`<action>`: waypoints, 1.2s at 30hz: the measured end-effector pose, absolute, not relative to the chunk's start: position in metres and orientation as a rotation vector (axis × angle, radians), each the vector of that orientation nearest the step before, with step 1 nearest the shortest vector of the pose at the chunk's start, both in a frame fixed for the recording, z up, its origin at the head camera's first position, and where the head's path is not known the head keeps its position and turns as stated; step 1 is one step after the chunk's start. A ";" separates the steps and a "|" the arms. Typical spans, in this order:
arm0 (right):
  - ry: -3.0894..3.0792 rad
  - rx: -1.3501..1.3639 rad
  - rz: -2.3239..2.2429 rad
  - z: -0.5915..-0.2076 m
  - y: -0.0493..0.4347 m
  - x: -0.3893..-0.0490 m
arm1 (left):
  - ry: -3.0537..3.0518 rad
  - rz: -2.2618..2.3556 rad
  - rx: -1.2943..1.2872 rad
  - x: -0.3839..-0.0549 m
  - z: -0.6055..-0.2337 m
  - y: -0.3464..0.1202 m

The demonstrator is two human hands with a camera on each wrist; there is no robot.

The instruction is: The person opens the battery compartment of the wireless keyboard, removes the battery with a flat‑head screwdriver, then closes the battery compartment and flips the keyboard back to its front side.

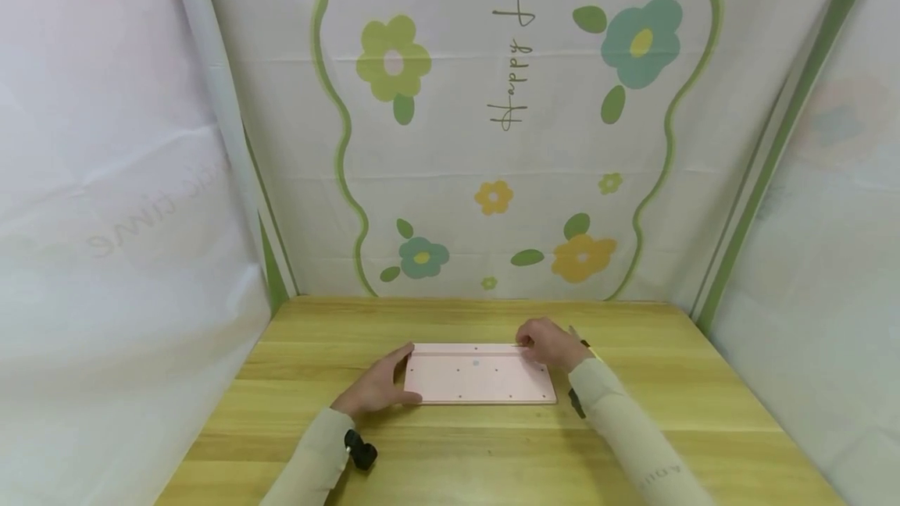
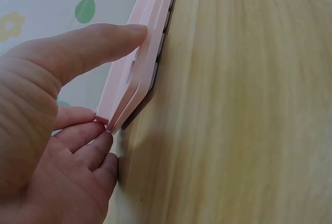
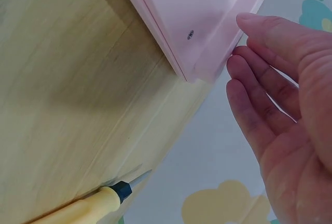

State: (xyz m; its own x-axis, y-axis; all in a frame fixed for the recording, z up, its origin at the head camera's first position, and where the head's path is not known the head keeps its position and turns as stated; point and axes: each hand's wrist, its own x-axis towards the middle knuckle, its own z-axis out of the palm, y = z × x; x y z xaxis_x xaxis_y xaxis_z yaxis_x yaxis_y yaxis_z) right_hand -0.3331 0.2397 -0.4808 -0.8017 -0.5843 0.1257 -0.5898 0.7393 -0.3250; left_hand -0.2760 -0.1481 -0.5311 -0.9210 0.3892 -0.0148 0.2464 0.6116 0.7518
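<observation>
A pink keyboard (image 1: 478, 381) lies face down on the wooden table, its back panel dotted with several small screw holes. Dark keys (image 2: 160, 47) show along its underside in the left wrist view. My left hand (image 1: 376, 385) grips the left end, with the thumb over the near edge and the other fingers around the far corner. At the far right corner, my right hand (image 1: 551, 342) pinches the far edge between thumb and fingertips. One screw hole (image 3: 190, 35) is close to that corner in the right wrist view.
A screwdriver with a yellow handle (image 3: 85, 208) lies on the table right of the keyboard, partly behind my right wrist in the head view. White flowered cloth (image 1: 464, 139) hangs behind the table and at both sides.
</observation>
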 end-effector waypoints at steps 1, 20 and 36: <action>-2.914 0.984 0.544 -0.482 0.240 -0.333 | 2.658 1.198 0.534 -0.276 -0.532 -0.148; -3.094 0.860 0.462 -0.466 0.229 -0.335 | 2.639 1.201 0.519 -0.276 -0.532 -0.148; -3.197 0.759 0.464 -0.460 0.222 -0.344 | 2.651 1.191 0.520 -0.274 -0.532 -0.148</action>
